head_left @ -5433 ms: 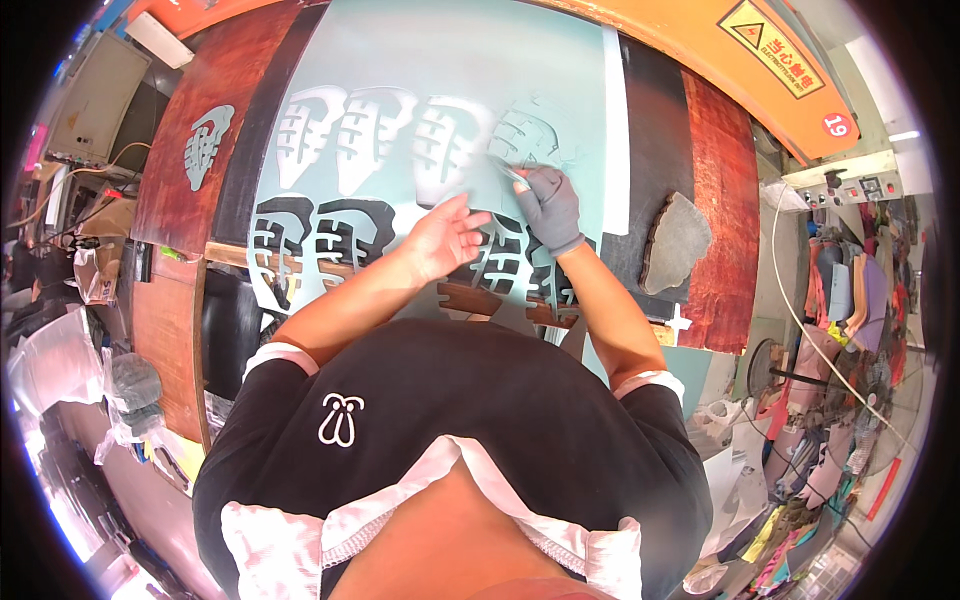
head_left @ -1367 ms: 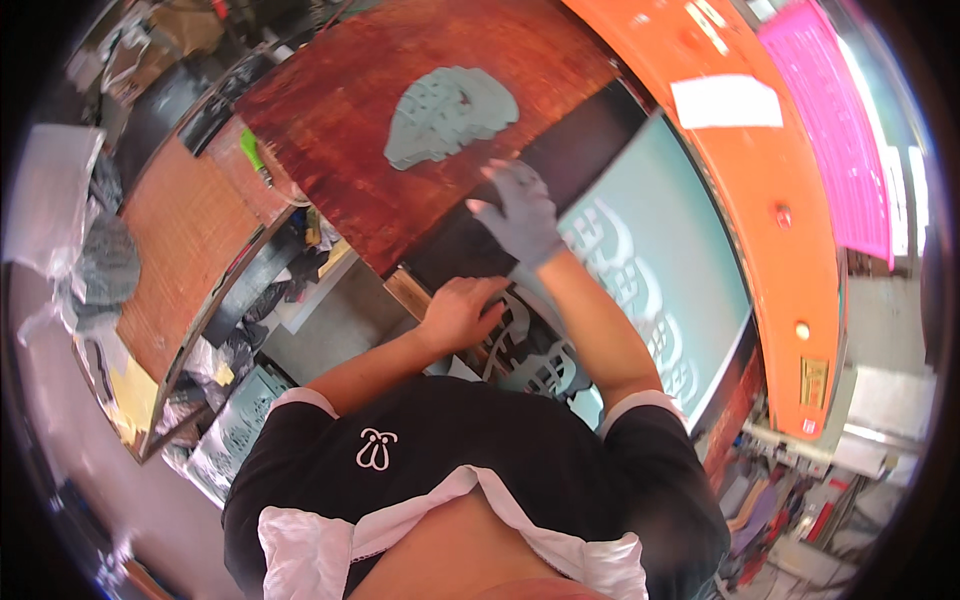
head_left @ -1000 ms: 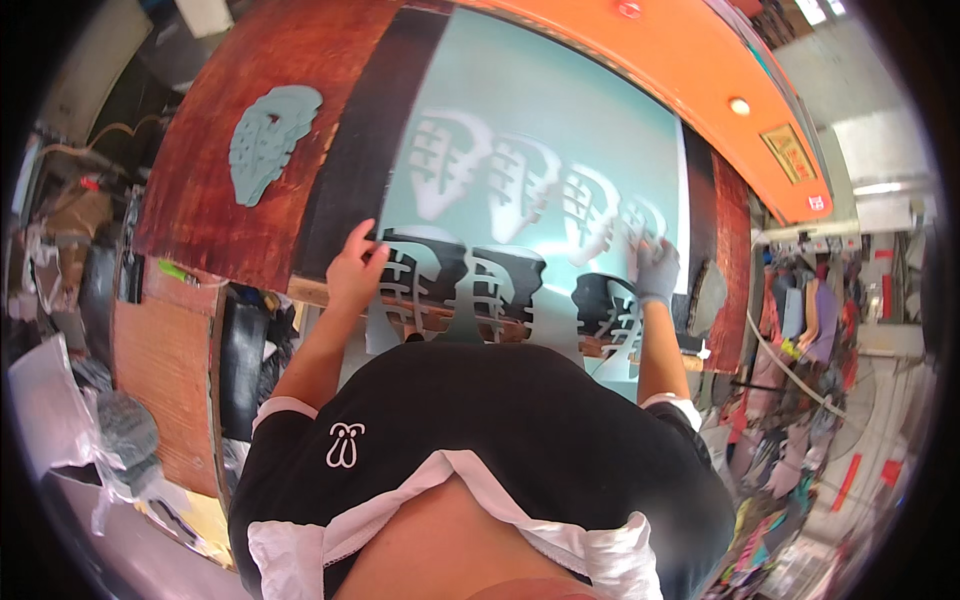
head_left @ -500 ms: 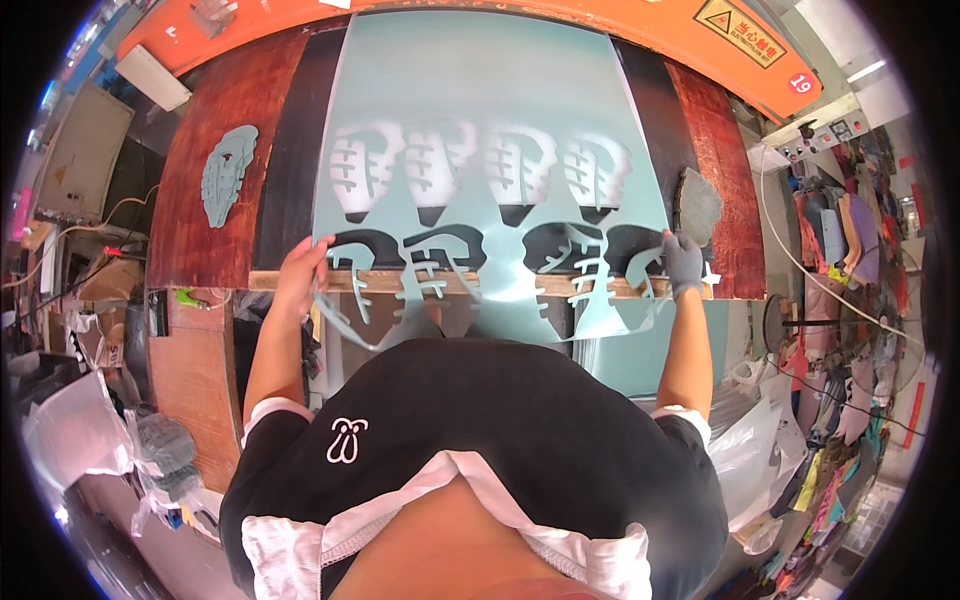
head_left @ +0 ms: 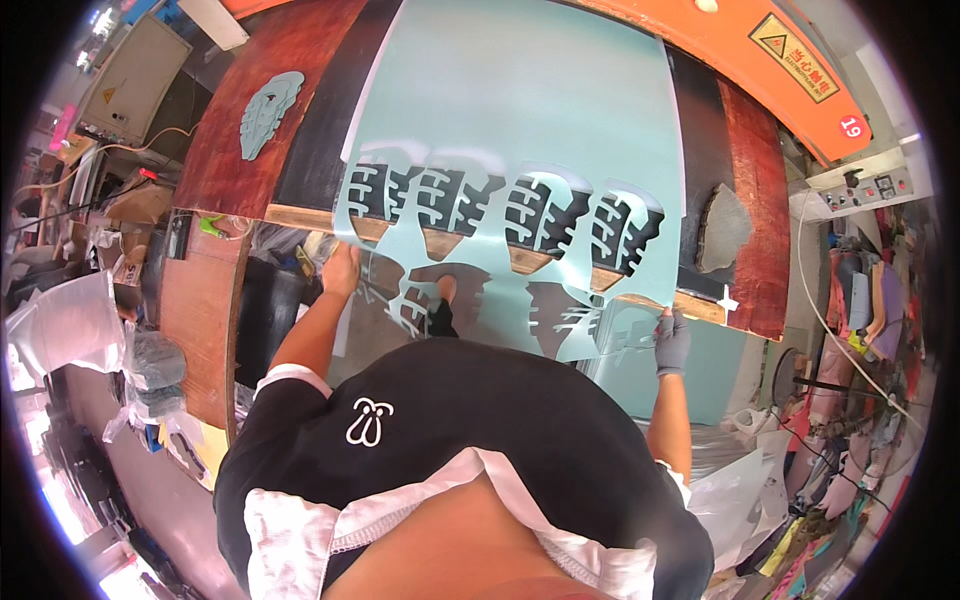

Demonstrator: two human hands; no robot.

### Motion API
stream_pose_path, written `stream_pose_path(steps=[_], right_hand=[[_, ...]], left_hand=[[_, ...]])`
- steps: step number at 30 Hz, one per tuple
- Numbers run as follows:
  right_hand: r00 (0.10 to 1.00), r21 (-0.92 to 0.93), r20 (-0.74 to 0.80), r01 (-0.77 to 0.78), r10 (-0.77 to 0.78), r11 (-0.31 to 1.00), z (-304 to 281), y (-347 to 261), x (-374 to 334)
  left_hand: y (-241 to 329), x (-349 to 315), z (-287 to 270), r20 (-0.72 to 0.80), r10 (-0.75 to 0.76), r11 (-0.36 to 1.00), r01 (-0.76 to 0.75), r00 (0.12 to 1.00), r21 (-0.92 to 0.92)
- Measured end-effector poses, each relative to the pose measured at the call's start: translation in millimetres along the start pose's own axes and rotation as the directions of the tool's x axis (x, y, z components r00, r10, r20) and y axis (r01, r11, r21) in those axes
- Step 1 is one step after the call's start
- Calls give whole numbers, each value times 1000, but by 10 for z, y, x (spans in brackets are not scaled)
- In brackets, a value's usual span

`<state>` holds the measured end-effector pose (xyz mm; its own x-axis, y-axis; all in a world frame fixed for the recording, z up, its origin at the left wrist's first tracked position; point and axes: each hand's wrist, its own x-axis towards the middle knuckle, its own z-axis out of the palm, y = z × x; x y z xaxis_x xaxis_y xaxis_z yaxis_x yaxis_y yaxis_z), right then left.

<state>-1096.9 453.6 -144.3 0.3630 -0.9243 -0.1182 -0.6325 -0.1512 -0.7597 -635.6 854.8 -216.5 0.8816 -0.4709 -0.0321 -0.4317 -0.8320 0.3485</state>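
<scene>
Sheet (head_left: pixel 525 130) runs lengthwise front to back, its cut-out end drooping nearside.

You are in a workshop: an orange metal machine beam (head_left: pixel 725 50) bearing a yellow warning label (head_left: pixel 795 57) runs beyond your reddish-brown wooden counter (head_left: pixel 755 165), a pale green sheet (head_left: pixel 530 85) shows repeated cut-outs, and a grey switch panel (head_left: pixel 868 193) and multicoloured material pieces (head_left: pixel 862 300) crowd your right.
</scene>
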Motion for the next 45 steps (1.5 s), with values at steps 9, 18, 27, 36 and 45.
stream_pose_path(steps=[9,18,27,36,45], right_hand=[[996,-252,-45,63,-77,966,-44,-112,-117],[877,-412,-170,351,-450,841,-34,-1194,475],[896,-726,49,336,-442,601,1207,-1697,1548],[896,-770,34,306,-443,560,1272,-1762,1521],[907,-674,-375,-408,189,616,-151,-1066,1869]], left_hand=[[82,364,-53,351,-144,986,105,925,129],[648,768,-1656,700,419,850,22,578,-527],[1360,1932,-897,209,499,842,-528,841,114],[1280,2055,-827,143,534,828,-549,834,112],[1038,2056,-877,-265,580,770,-625,770,-131]])
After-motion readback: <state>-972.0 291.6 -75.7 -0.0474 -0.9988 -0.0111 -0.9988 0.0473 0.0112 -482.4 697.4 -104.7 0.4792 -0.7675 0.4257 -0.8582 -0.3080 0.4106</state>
